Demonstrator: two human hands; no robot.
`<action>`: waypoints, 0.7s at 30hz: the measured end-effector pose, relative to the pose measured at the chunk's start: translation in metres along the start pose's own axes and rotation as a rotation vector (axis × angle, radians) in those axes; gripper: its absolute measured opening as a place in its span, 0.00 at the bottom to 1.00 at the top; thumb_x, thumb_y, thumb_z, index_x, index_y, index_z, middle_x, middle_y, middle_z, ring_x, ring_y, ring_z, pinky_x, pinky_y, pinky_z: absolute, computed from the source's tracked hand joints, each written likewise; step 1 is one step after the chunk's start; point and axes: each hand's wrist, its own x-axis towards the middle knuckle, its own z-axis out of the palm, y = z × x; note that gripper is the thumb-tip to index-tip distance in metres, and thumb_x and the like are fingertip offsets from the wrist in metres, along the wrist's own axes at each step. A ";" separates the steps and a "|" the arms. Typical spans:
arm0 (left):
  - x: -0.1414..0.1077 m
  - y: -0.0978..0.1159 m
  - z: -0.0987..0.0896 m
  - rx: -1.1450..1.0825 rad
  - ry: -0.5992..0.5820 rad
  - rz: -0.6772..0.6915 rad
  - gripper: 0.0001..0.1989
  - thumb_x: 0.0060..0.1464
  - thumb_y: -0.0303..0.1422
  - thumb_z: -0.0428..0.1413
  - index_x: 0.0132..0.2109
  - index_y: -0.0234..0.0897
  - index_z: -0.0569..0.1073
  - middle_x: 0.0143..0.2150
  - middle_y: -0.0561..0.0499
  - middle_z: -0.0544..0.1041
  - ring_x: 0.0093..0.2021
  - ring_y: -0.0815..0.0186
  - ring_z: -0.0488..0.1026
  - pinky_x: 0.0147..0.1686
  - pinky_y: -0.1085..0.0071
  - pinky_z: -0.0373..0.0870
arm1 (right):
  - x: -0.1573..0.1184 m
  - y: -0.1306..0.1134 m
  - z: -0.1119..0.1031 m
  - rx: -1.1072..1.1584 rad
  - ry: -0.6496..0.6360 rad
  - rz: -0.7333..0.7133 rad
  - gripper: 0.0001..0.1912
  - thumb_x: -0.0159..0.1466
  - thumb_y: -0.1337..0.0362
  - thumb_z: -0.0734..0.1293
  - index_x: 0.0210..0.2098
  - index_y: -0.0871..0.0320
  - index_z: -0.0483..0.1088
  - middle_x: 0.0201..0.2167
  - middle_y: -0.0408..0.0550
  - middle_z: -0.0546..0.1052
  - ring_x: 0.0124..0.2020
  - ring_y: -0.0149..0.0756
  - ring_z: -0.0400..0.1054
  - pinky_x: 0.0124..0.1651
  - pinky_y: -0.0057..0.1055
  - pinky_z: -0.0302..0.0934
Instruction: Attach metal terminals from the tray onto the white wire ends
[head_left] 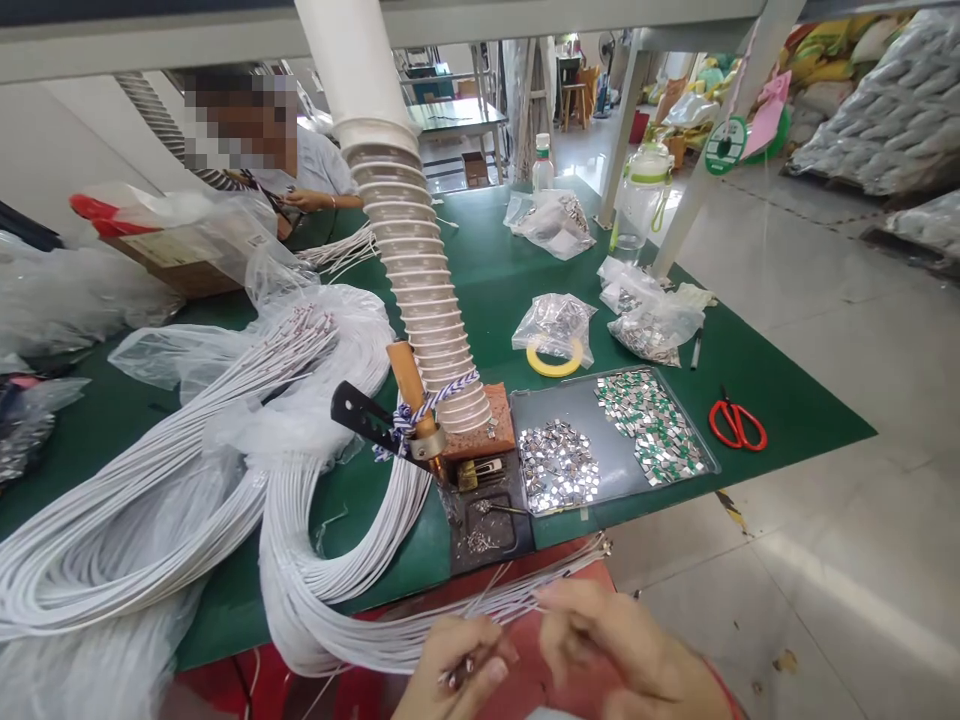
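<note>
Obs., head view. Your left hand (450,670) and right hand (630,650) sit at the lower frame edge, cut off at the wrists and slightly blurred. Left fingers (480,650) curl together, pinching strands with a bright metal tip; right thumb and fingers press together on thin strands near their ends. The exact grip is hard to make out.

The white cables (112,560) lie in long looped bundles left of and below the grey tray (570,405), partly over clear plastic bags and running out of frame at lower left. One bundle's long axis runs rightward through your hands, its fine ends pointing up and right, just below the tray's front corner, over a red surface (577,610) whose form is hidden.

The tray holds two heaps of small metal pieces, one plain silver, one with green marks. Left of the tray, a soldering iron (409,385) with a wooden handle stands tied with striped cord to a ribbed duct (390,220). Red scissors (739,425) lie right of the tray on the green bench (787,420). Beyond the tray, a person (322,170) works with both hands on more cables. No label text is legible.
</note>
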 end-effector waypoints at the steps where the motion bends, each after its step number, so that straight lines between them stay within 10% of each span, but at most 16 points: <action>1: 0.000 -0.004 0.000 0.009 -0.015 0.011 0.30 0.57 0.63 0.56 0.28 0.43 0.84 0.20 0.50 0.77 0.24 0.61 0.69 0.31 0.69 0.64 | 0.009 0.015 0.005 0.061 -0.035 0.004 0.41 0.66 0.30 0.61 0.71 0.42 0.60 0.41 0.48 0.74 0.36 0.39 0.66 0.42 0.37 0.64; 8: -0.001 -0.011 0.004 0.149 -0.105 0.104 0.10 0.59 0.45 0.65 0.40 0.45 0.85 0.24 0.51 0.80 0.26 0.60 0.74 0.31 0.71 0.67 | 0.016 0.093 0.048 0.339 -0.125 0.096 0.55 0.60 0.28 0.66 0.76 0.43 0.42 0.49 0.49 0.60 0.36 0.36 0.56 0.39 0.34 0.58; 14: 0.012 0.006 0.018 0.064 -0.216 0.242 0.11 0.65 0.30 0.55 0.37 0.41 0.82 0.28 0.49 0.84 0.24 0.62 0.78 0.29 0.72 0.68 | 0.012 0.088 0.049 0.301 -0.027 0.192 0.50 0.63 0.29 0.63 0.75 0.45 0.49 0.48 0.48 0.61 0.41 0.39 0.58 0.49 0.39 0.59; 21: 0.011 -0.002 0.018 0.074 -0.066 0.251 0.13 0.66 0.38 0.56 0.34 0.43 0.81 0.27 0.49 0.84 0.25 0.60 0.80 0.30 0.72 0.71 | 0.023 0.064 0.031 0.065 -0.098 0.134 0.36 0.68 0.38 0.65 0.70 0.47 0.62 0.53 0.53 0.70 0.52 0.48 0.67 0.59 0.43 0.62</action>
